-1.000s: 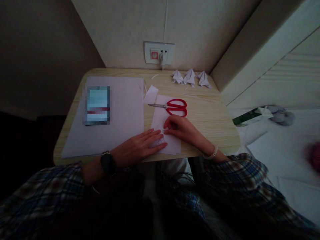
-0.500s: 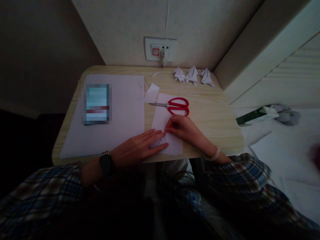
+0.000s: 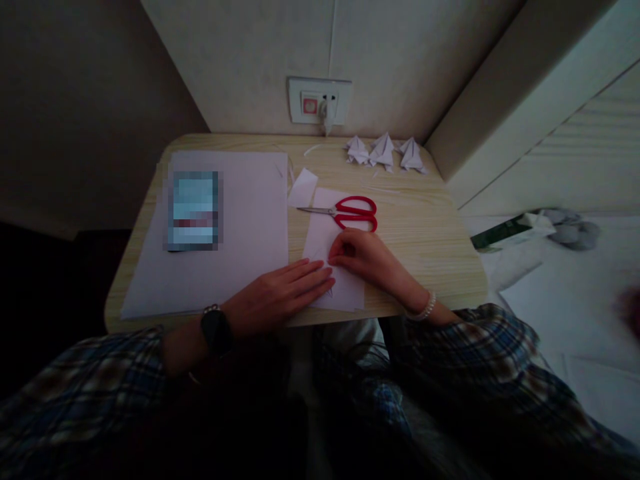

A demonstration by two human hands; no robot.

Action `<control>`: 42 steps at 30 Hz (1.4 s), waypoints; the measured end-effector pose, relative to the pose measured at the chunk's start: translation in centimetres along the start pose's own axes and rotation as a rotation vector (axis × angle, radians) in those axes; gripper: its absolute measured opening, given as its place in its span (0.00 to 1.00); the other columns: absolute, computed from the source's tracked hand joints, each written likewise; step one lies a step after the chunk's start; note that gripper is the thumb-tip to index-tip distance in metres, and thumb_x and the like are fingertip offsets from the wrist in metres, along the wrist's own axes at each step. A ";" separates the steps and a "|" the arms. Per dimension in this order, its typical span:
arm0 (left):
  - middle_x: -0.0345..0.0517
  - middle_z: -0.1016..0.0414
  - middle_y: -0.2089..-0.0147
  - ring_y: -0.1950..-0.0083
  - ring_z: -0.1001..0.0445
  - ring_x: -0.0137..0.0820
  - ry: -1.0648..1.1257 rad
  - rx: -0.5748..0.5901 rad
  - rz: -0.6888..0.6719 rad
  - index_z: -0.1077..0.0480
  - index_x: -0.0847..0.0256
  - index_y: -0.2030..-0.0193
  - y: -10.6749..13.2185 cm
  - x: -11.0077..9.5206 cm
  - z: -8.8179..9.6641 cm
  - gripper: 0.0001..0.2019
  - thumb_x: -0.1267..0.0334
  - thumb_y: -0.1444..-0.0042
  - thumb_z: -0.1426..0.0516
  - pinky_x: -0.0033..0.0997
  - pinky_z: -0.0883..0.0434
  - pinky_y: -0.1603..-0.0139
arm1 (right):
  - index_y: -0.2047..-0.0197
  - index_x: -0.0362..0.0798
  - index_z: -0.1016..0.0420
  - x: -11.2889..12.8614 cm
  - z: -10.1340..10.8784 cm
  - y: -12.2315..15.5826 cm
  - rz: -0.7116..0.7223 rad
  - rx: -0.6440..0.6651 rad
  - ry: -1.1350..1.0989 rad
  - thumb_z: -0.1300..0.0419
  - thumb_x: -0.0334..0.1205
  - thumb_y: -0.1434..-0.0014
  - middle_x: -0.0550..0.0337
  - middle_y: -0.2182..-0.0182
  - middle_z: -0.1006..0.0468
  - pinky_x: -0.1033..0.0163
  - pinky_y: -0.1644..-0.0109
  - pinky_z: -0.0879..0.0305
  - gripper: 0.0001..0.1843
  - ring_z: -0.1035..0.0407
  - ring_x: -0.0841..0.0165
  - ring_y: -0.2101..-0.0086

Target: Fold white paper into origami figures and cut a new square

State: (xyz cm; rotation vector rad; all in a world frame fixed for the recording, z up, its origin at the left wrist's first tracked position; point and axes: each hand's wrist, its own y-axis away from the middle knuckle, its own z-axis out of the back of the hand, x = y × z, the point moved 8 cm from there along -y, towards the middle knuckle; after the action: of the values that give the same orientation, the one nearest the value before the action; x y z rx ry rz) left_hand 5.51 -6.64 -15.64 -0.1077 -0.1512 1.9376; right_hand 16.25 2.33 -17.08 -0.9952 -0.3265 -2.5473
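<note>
My left hand point(image 3: 283, 293) lies flat with its fingers stretched out, pressing on a small folded piece of paper point(image 3: 329, 292) that is mostly hidden beneath them. My right hand point(image 3: 363, 257) is closed, thumb and forefinger pinching the upper edge of the same folded paper. Under both hands is a stack of white paper sheets point(image 3: 353, 291) near the table's front edge. Scissors point(image 3: 345, 212) with red handles rest on the sheets just beyond my right hand, blades pointing left.
Three folded white paper figures point(image 3: 383, 153) stand at the table's back right. Large white sheets point(image 3: 250, 207) lie at left, a blurred-out phone point(image 3: 194, 210) on them. Paper scraps point(image 3: 303, 187) lie near the scissors. A plug sits in the wall socket point(image 3: 320, 101).
My left fingers have drawn closer together and slid over the folded paper, covering more of it. My right hand keeps its pinch almost in place.
</note>
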 end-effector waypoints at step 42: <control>0.58 0.29 0.38 0.36 0.32 0.41 0.026 -0.013 0.018 0.37 0.67 0.37 0.2 0.5 -0.5 0.21 0.74 0.37 0.51 0.49 0.36 0.35 | 0.74 0.45 0.27 -1.3 1.1 0.7 -0.154 -0.172 0.187 0.33 0.33 0.48 0.64 0.78 0.27 0.63 0.64 0.49 0.07 0.37 0.71 0.75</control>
State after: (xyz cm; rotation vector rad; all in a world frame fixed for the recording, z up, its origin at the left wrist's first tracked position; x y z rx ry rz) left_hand 5.22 -6.22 -16.18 -0.1437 -0.1457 1.9527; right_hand 18.12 2.39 -17.10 -0.8078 -0.1377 -2.8219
